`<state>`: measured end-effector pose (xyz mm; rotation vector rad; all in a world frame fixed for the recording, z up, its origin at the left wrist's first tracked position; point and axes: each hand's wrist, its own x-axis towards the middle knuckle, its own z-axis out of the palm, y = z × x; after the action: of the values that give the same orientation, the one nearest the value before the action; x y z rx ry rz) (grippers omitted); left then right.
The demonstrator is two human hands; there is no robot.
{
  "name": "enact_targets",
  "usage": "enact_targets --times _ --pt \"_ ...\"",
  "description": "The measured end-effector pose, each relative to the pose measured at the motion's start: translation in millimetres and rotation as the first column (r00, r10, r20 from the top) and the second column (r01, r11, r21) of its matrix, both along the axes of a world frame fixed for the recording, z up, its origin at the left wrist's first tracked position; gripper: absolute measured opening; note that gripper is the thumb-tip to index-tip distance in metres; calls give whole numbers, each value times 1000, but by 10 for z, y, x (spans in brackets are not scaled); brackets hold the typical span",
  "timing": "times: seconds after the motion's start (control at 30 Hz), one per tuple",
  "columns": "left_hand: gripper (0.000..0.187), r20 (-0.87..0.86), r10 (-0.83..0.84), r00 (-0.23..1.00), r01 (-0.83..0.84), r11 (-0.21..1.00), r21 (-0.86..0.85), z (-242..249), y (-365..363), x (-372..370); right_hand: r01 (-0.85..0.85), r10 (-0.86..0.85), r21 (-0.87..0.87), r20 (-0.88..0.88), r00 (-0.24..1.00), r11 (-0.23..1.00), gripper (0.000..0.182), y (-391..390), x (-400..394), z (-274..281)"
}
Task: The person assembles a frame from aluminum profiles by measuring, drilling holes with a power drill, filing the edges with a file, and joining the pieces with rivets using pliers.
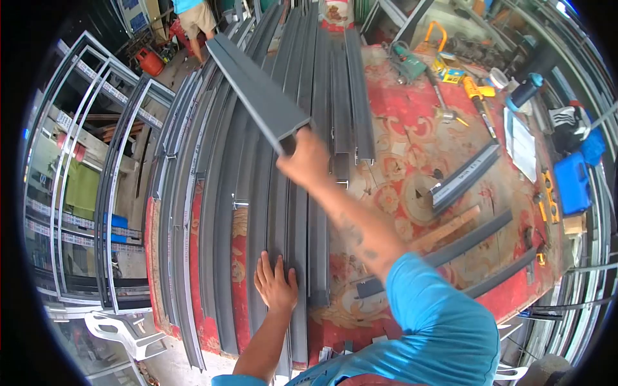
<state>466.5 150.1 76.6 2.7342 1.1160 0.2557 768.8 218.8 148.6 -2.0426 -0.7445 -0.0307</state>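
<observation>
My right hand (301, 161) grips the near end of a dark grey aluminium profile (257, 90), its fingers partly hidden behind that end. The profile is lifted above the others, slanting away to the upper left. Lower down, my left hand (276, 281) lies flat with fingers apart on the long grey profiles (257, 225). These run side by side away from me along the left part of the table.
A red patterned cloth (399, 116) covers the table. To the right lie a short labelled profile (465, 177), a wooden strip (450, 226), a yellow drill (475, 93) and a green power tool (405, 62). Metal frames (106, 174) stand left. Another person (195, 22) is at the back.
</observation>
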Motion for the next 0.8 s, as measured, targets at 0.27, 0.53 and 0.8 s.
enact_targets --times 0.27,0.53,0.8 --pt "58 -16 33 999 -34 997 -70 -16 3 -107 20 -36 182 82 996 983 44 70 -1948 -33" --pt "47 260 -131 957 81 977 196 -319 -5 -162 32 -32 41 -2 999 999 59 559 -2650 60" --pt "42 392 -204 897 115 965 237 -501 119 -157 -42 42 -28 -6 999 999 73 518 -2842 -166"
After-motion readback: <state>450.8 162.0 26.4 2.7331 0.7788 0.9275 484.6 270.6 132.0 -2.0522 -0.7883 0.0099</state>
